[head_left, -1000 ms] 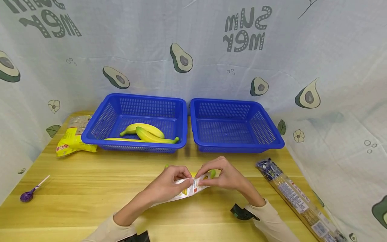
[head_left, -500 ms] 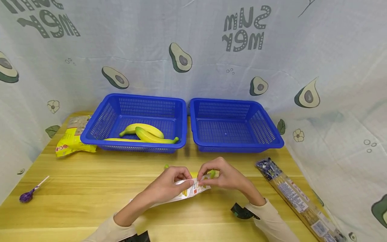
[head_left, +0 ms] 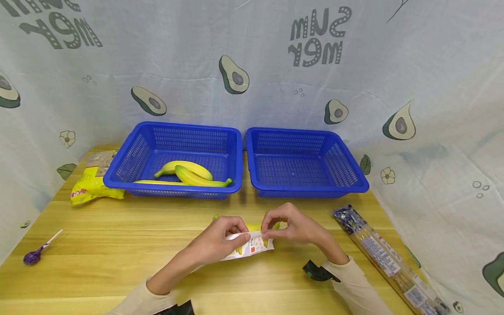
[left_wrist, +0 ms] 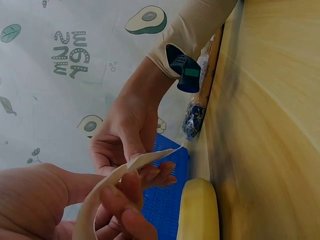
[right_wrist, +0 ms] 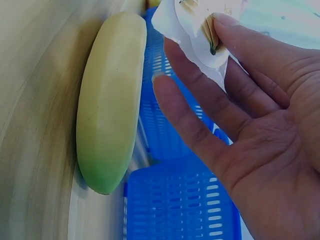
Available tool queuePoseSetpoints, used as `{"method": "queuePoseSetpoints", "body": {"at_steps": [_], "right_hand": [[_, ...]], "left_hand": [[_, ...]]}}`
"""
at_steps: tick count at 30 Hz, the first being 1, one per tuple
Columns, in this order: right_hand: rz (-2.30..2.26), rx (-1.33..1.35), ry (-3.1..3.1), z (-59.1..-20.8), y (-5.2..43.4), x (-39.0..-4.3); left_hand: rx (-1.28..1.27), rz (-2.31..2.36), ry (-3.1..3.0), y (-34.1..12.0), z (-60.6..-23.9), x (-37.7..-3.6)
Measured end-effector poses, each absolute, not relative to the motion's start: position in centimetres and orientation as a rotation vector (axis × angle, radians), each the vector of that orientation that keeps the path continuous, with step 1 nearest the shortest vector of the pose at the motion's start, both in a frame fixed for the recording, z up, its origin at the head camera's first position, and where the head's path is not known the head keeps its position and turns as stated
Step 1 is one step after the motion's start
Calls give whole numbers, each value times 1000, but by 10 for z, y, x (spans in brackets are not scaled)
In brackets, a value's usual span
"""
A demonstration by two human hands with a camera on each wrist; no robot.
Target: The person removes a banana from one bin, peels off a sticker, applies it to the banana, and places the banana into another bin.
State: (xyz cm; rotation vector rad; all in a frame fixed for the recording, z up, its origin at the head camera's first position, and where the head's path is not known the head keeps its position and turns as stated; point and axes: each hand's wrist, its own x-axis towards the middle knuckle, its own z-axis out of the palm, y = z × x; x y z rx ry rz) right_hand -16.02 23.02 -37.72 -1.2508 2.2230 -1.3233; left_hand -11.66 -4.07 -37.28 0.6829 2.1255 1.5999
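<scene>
A white strip of stickers printed with bananas [head_left: 252, 247] stretches between both hands, above the table. My left hand [head_left: 215, 241] pinches it between thumb and fingers. At the strip's upper right, my right hand [head_left: 293, 225] pinches it too, the thumb lying over a banana-printed oval label [right_wrist: 200, 37] in the right wrist view. That hand's other fingers are spread more loosely behind. A yellow banana [right_wrist: 112, 100] with a green end lies on the table just beyond the strip, partly hidden by the hands in the head view.
Behind stand two blue baskets; the left basket [head_left: 181, 131] holds several bananas [head_left: 187, 168], and the right basket [head_left: 309, 189] is beside it. A yellow bag [head_left: 92, 179] and a purple lollipop [head_left: 32, 257] lie left. A long clear packet of sticks [head_left: 387, 258] lies right.
My right hand has shifted slightly right along the strip, so more printed strip shows between the hands. The left hand stays nearly in place.
</scene>
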Motion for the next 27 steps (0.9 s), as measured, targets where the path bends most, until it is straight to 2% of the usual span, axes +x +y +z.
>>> {"method": "queuePoseSetpoints", "body": {"at_steps": [10, 27], "right_hand": [[-1362, -1374, 2221, -373, 234, -163], [-1367, -1337, 2230, -371, 239, -165]], "left_hand": [[731, 1513, 2250, -40, -378, -118], [816, 1450, 2262, -24, -396, -106]]}}
